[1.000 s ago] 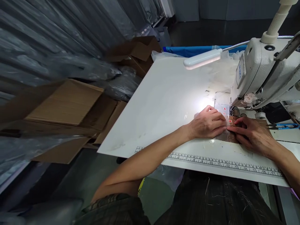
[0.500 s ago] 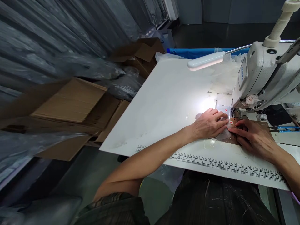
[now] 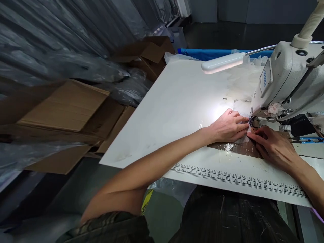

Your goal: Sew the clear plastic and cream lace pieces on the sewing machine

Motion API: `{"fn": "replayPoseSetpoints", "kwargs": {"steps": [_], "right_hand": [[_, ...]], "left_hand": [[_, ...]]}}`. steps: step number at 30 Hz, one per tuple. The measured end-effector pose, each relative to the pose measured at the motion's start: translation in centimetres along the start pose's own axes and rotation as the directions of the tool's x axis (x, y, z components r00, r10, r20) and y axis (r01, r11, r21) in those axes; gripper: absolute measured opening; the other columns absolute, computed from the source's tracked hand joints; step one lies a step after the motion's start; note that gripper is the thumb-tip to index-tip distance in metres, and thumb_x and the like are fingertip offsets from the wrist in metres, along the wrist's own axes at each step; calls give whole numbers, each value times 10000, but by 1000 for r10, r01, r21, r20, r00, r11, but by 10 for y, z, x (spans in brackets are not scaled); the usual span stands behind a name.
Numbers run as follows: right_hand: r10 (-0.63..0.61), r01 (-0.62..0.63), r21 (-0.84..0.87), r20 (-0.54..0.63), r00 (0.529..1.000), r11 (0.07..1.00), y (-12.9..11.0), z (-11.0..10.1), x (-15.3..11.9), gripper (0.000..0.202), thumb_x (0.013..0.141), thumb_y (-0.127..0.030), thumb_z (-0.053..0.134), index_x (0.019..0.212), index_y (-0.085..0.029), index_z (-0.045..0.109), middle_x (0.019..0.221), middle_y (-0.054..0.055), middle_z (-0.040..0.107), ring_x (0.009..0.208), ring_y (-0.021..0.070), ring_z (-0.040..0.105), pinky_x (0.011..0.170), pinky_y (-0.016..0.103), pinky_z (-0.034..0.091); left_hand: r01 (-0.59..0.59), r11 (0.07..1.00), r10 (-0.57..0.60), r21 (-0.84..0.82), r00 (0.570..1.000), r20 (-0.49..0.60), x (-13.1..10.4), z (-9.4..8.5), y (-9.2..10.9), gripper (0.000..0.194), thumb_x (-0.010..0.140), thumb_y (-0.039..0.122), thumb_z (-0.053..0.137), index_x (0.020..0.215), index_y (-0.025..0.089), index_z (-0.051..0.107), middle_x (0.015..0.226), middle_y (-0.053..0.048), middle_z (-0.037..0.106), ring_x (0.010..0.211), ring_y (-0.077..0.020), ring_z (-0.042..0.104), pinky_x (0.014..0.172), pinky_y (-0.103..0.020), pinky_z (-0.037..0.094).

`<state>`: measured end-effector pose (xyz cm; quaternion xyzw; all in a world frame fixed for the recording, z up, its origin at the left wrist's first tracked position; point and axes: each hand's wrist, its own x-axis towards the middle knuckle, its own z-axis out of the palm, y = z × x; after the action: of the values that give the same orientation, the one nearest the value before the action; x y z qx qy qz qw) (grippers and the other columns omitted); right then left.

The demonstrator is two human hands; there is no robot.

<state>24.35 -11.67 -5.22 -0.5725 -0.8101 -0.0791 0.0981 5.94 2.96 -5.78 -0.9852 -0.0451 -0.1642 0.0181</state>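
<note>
My left hand (image 3: pixel 230 127) lies flat with fingers stretched out over a piece of sheer white fabric (image 3: pixel 243 139), its fingertips close beside the presser foot (image 3: pixel 253 122) of a white sewing machine (image 3: pixel 279 72). On the other side, my right hand (image 3: pixel 274 145) has its thumb and index finger closed at the fabric's near right edge, just in front of the foot. Both hands rest over a brown plate (image 3: pixel 235 148) set in the white tabletop. Much of the fabric is hidden under my left hand.
A white lamp (image 3: pixel 222 63) lights the table (image 3: pixel 162 114). Blue-handled thread snips (image 3: pixel 307 139) lie right of my right hand. A printed ruler (image 3: pixel 238 180) runs along the front edge. Open cardboard boxes (image 3: pixel 65 104) and plastic film stand at the left.
My left hand has slid slightly towards the presser foot, with the fabric. Red marks on the fabric are now covered, and more of the brown plate shows at left. My right hand stays nearly put.
</note>
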Motion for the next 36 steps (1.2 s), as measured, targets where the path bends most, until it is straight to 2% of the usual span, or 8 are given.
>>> {"fn": "replayPoseSetpoints", "kwargs": {"steps": [4, 11, 16, 31, 36], "right_hand": [[17, -17, -2, -2, 1000, 1000, -2, 2, -2, 415, 981, -228, 322, 1234, -223, 652, 1010, 136, 619, 717, 192, 593, 490, 272, 421], [21, -21, -6, 0, 1000, 1000, -3, 2, -1, 407, 982, -233, 342, 1225, -230, 669, 1012, 137, 634, 694, 180, 573, 489, 266, 387], [26, -26, -8, -19, 999, 1000, -4, 2, -1, 395, 977, -223, 356, 1205, -232, 678, 1005, 125, 637, 685, 175, 557, 512, 275, 392], [-23, 23, 2, -100, 995, 1000, -3, 4, -3, 361, 1004, -242, 362, 1182, -183, 671, 981, 138, 625, 770, 208, 604, 515, 272, 449], [8, -5, 29, -102, 995, 1000, -1, 5, -4, 352, 1003, -273, 372, 1189, -207, 662, 1002, 130, 615, 769, 197, 602, 460, 242, 411]], "left_hand": [[7, 998, -8, -62, 1000, -1, -3, 1, -2, 352, 1030, 361, 385, 1167, 162, 642, 1284, -101, 662, 989, -230, 591, 790, -383, 371], [-27, 999, 25, -27, 998, -51, -5, 1, -1, 327, 1022, 330, 388, 1075, 154, 659, 1270, -86, 674, 925, -221, 597, 775, -394, 343], [-19, 999, 18, -34, 999, -38, -4, 0, -1, 331, 1022, 319, 374, 1081, 165, 661, 1267, -95, 673, 929, -219, 598, 776, -396, 352], [-15, 995, 14, 96, 1000, 16, 0, -1, 8, 365, 1020, 304, 346, 1029, 156, 679, 1229, -121, 662, 888, -223, 581, 743, -388, 372], [13, 992, -15, 122, 1000, 12, 1, -2, 13, 365, 1019, 288, 340, 1046, 137, 670, 1191, -131, 667, 851, -213, 571, 739, -384, 374]]}}
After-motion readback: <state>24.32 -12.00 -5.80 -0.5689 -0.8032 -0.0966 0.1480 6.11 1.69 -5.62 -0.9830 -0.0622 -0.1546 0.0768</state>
